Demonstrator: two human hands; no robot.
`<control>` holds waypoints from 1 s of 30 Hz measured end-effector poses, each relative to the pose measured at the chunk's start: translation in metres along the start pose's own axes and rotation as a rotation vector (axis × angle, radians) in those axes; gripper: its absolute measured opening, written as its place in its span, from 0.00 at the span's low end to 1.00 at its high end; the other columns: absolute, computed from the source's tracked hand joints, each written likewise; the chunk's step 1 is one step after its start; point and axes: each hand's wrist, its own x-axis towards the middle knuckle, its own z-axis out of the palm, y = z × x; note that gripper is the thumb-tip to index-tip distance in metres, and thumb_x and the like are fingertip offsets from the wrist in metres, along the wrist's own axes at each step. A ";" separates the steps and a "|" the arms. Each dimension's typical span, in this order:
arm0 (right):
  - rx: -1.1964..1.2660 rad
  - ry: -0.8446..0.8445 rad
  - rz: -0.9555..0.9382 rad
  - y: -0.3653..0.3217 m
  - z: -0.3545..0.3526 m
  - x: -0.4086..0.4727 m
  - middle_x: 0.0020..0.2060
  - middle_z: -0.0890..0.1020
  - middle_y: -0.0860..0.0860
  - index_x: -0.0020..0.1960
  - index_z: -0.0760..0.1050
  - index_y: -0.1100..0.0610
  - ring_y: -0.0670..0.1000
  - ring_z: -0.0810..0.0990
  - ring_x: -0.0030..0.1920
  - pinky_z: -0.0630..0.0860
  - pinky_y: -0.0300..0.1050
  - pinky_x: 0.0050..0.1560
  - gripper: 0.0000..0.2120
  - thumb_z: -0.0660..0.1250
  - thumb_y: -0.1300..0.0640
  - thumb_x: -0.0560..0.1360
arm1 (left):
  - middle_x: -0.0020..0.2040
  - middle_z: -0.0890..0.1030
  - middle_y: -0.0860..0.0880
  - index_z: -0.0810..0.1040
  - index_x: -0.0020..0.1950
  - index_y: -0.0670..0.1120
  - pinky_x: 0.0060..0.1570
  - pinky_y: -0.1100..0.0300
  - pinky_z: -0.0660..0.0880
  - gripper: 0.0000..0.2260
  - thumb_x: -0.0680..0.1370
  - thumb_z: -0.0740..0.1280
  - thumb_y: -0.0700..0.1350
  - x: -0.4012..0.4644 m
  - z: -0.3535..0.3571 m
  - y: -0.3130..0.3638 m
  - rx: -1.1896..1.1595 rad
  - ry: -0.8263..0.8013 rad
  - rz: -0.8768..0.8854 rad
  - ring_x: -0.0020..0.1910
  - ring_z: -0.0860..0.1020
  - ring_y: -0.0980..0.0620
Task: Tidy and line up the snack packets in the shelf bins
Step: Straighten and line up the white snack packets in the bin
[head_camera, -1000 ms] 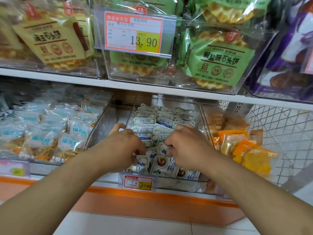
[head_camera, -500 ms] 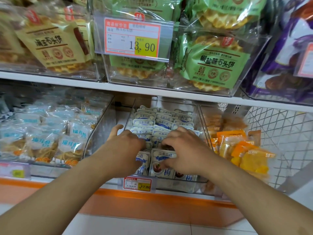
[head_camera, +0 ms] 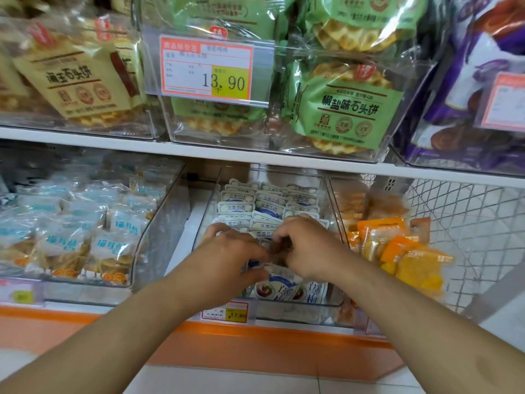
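Note:
A clear plastic bin (head_camera: 336, 301) on the lower shelf holds several small white-and-blue snack packets (head_camera: 265, 203) standing in rows. My left hand (head_camera: 227, 257) and my right hand (head_camera: 306, 245) are both inside the bin near its front, knuckles close together. The fingers of both hands curl round the tops of the front packets (head_camera: 279, 285), which lean forward against the bin's front wall. My fingertips are hidden behind the packets and knuckles.
Left of it stands a bin of pale blue biscuit packets (head_camera: 71, 240); to the right, a bin of orange packets (head_camera: 403, 251) beside a wire mesh basket (head_camera: 468, 231). Above, the upper shelf (head_camera: 255, 156) carries waffle packs and a price tag (head_camera: 207, 69). A small price tag (head_camera: 227, 314) hangs below.
Both hands have drawn closer together over the front packets, and the front packet between them has tilted forward. The camera view has moved in slightly.

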 end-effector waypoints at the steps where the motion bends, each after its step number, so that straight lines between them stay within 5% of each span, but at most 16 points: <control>1: -0.002 0.009 0.016 -0.001 0.000 0.000 0.47 0.80 0.47 0.45 0.84 0.49 0.51 0.74 0.54 0.77 0.49 0.54 0.08 0.74 0.63 0.73 | 0.48 0.81 0.60 0.82 0.52 0.59 0.66 0.55 0.62 0.10 0.78 0.68 0.62 0.001 0.001 0.001 -0.004 0.030 -0.003 0.51 0.76 0.60; 6: 0.001 0.219 -0.001 0.004 -0.013 -0.007 0.43 0.78 0.42 0.41 0.76 0.48 0.46 0.77 0.48 0.77 0.48 0.48 0.10 0.72 0.61 0.74 | 0.41 0.85 0.57 0.87 0.48 0.57 0.47 0.60 0.76 0.03 0.78 0.73 0.53 0.002 -0.005 0.003 -0.085 0.137 -0.195 0.39 0.79 0.59; 11: 0.016 0.107 -0.027 0.006 -0.017 -0.017 0.39 0.81 0.43 0.47 0.79 0.47 0.48 0.80 0.43 0.80 0.49 0.45 0.11 0.69 0.64 0.76 | 0.33 0.84 0.57 0.86 0.43 0.53 0.30 0.68 0.74 0.04 0.78 0.74 0.48 0.003 -0.006 0.006 -0.223 0.107 -0.397 0.30 0.80 0.62; 19: 0.045 -0.055 -0.014 0.006 -0.021 -0.017 0.52 0.85 0.45 0.56 0.84 0.46 0.48 0.83 0.53 0.83 0.52 0.55 0.20 0.66 0.69 0.76 | 0.42 0.81 0.53 0.81 0.53 0.55 0.41 0.53 0.82 0.05 0.80 0.67 0.46 -0.002 0.004 0.008 -0.056 -0.076 -0.385 0.42 0.80 0.48; 24: 0.112 -0.064 -0.007 0.011 -0.017 -0.019 0.48 0.85 0.43 0.57 0.83 0.45 0.44 0.83 0.48 0.84 0.51 0.53 0.11 0.69 0.60 0.80 | 0.43 0.82 0.59 0.81 0.56 0.62 0.44 0.56 0.80 0.06 0.79 0.70 0.55 -0.002 -0.003 0.008 -0.172 -0.126 -0.242 0.44 0.80 0.58; 30: 0.088 0.062 -0.010 0.011 -0.012 -0.017 0.41 0.85 0.41 0.50 0.84 0.46 0.40 0.83 0.43 0.84 0.49 0.50 0.10 0.74 0.61 0.76 | 0.43 0.84 0.54 0.83 0.53 0.58 0.41 0.56 0.80 0.05 0.80 0.68 0.53 -0.001 -0.012 0.003 0.098 -0.146 -0.233 0.44 0.82 0.51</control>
